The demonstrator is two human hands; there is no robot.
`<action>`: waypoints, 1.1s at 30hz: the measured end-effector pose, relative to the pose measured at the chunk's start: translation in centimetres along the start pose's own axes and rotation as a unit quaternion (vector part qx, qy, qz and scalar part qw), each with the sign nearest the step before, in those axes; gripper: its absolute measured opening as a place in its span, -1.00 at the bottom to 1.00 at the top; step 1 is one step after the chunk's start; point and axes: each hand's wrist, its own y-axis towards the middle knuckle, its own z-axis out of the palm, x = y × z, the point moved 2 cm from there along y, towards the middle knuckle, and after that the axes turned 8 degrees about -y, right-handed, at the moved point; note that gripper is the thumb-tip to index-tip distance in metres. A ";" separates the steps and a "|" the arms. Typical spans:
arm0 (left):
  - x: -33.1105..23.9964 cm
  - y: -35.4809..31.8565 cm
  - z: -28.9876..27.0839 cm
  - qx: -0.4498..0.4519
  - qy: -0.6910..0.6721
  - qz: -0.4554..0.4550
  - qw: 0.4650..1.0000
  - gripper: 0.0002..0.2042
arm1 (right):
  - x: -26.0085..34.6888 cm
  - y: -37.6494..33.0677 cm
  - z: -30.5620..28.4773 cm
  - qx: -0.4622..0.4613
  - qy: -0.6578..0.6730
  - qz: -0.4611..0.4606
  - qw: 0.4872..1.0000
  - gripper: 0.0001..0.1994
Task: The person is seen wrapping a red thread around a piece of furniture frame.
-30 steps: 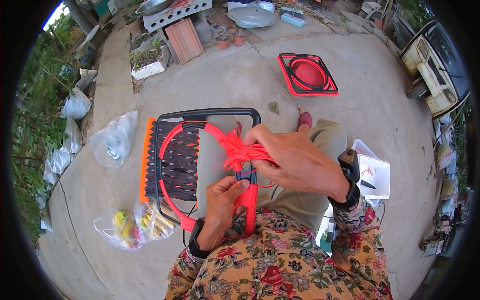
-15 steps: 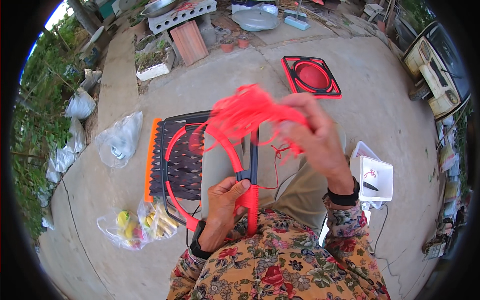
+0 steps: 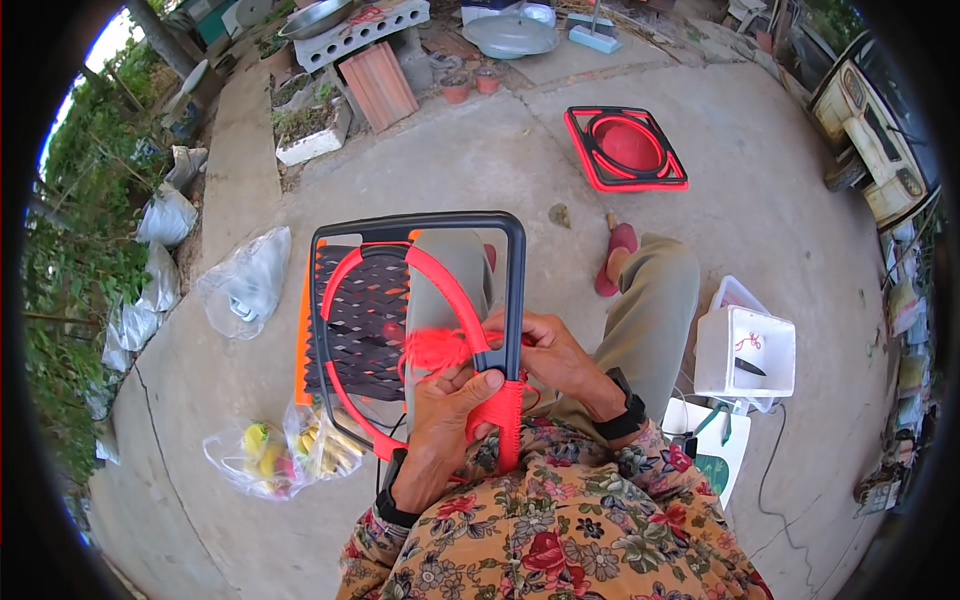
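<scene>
A black square frame (image 3: 418, 222) with a round inner ring (image 3: 440, 280), partly wrapped in red cord, lies over my lap. My left hand (image 3: 447, 410) is closed on its near right part, thumb on top, where red cord is wound closely round the side bar. A loose bundle of red cord (image 3: 436, 347) sits inside the ring, just beyond my left fingers. My right hand (image 3: 562, 358) is at the outer side of the right bar, fingers pinched on red cord; some fingertips are hidden behind the bar.
An orange-edged seat of woven dark straps (image 3: 365, 325) stands to the left, beside bags of fruit (image 3: 262, 455). A white box (image 3: 775, 345) holding a knife (image 3: 749, 367) is on the right. Another red-and-black frame (image 3: 628, 150) lies farther out on the concrete.
My right hand has come down from above the frame to its right bar. The cord bundle has dropped inside the ring near my left hand, which keeps its hold.
</scene>
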 end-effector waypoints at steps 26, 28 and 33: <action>1.8 1.5 -0.6 -0.074 0.024 0.117 0.990 -0.85 | 7.5 -0.1 -0.7 -0.076 -0.364 -0.295 0.880 -0.72; 1.7 1.5 -0.1 -0.076 0.032 0.121 0.989 -0.86 | 8.4 1.7 0.5 0.017 -0.464 -0.401 0.790 -0.63; 1.6 1.2 -0.3 -0.098 0.044 0.132 0.985 -0.84 | 6.6 3.2 2.1 0.017 -0.525 -0.357 0.772 -0.62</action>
